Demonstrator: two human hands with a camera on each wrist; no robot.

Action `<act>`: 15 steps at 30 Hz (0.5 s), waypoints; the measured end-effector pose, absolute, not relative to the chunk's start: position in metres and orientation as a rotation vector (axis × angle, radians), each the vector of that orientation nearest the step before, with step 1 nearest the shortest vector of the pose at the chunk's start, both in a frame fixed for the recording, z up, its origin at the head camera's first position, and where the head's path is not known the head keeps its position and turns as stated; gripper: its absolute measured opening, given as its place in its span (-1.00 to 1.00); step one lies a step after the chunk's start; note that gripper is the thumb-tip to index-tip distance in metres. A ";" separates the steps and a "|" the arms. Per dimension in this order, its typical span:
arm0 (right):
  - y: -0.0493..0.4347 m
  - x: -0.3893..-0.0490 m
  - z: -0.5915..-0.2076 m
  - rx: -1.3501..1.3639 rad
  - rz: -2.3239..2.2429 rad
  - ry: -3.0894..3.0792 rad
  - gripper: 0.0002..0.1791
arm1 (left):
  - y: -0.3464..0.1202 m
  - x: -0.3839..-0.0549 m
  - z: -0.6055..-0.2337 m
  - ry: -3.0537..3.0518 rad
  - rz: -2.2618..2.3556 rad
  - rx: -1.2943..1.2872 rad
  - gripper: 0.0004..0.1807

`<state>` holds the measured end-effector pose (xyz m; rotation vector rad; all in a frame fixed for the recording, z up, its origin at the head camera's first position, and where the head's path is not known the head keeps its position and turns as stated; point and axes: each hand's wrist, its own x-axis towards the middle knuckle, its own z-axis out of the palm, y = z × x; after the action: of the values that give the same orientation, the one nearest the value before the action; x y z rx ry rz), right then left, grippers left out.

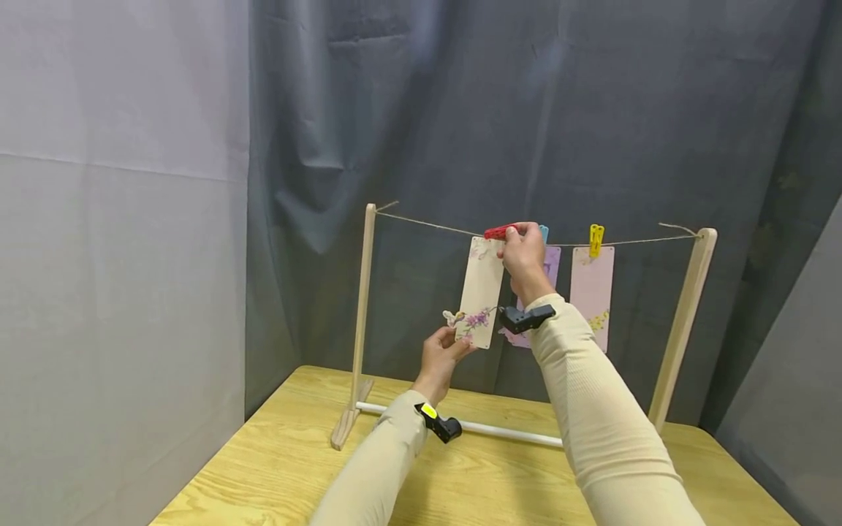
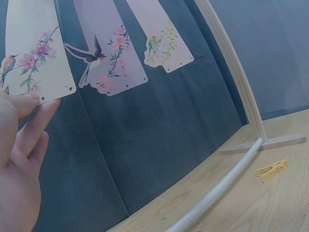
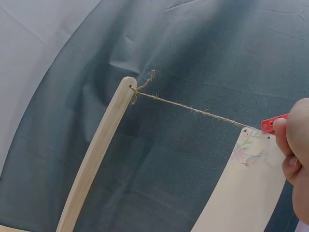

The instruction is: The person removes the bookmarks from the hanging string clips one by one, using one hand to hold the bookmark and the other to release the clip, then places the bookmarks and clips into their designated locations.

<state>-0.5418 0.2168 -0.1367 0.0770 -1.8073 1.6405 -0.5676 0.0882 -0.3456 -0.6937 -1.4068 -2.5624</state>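
Note:
A cream bookmark (image 1: 479, 285) with purple blossoms and a bird hangs upright at the string (image 1: 427, 223). My left hand (image 1: 437, 363) pinches its bottom edge between thumb and fingers. Up at the top edge, my right hand (image 1: 524, 257) holds a red clothespin (image 3: 273, 123), which lies sideways close to the string. Whether its jaws grip the card cannot be seen. Right of this, a lilac bookmark (image 2: 108, 53) hangs partly behind my right hand, with a blue clothespin (image 1: 544, 233) above it. A pink bookmark (image 1: 592, 288) hangs from a yellow clothespin (image 1: 596, 241).
Wooden posts (image 1: 364, 307) hold the string at both ends, the right post (image 1: 684, 329) being nearer. A white rod (image 1: 506, 432) joins them low over the wooden table (image 1: 263, 467). Another yellow clothespin (image 2: 272, 170) lies near the right foot. Grey curtains hang behind.

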 end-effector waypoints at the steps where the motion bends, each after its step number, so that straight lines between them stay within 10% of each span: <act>1: 0.216 -0.542 -0.137 0.075 1.659 -1.790 -0.70 | 0.088 -0.568 -0.346 -1.407 -2.559 -0.696 -0.83; 15: 0.223 -0.545 -0.143 0.114 1.770 -1.695 -0.75 | 0.091 -0.571 -0.352 -1.444 -2.534 -0.678 -0.82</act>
<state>-0.5453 0.2234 -0.1427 0.1138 -1.6954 1.7698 -0.5714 0.0908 -0.3522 -0.6784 -1.4442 -2.5339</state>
